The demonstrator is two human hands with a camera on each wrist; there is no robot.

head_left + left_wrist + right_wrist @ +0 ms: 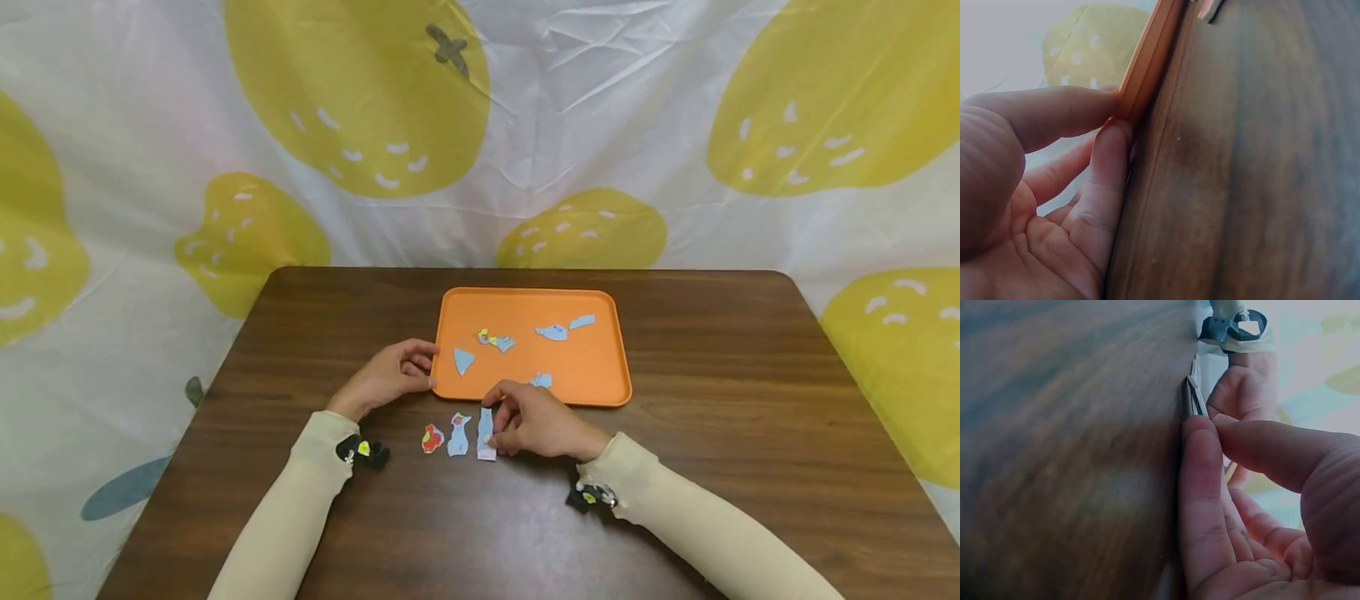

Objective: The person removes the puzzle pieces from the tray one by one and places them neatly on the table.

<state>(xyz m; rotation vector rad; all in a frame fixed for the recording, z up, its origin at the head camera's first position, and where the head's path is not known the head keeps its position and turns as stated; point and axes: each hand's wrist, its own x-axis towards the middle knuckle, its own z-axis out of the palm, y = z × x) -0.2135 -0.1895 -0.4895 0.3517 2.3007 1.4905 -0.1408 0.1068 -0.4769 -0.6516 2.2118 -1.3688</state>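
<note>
My left hand (392,375) is at the left side of the orange tray (592,375), thumb and a finger pinching its rim in the left wrist view. In front of the tray, my right hand (542,421) holds a blue strip-shaped paper piece (485,423) by its right edge, low over the table. To its left lie a blue vase-shaped piece (458,437) and a small red piece (432,438). The right wrist view shows the held piece edge-on between thumb and finger.
On the tray are several blue scraps: a triangle (463,360), a yellow-and-blue piece (504,342), two at the upper right (552,332) and one (542,380) by the near rim. The brown table (720,375) backs onto a fruit-print cloth (600,125).
</note>
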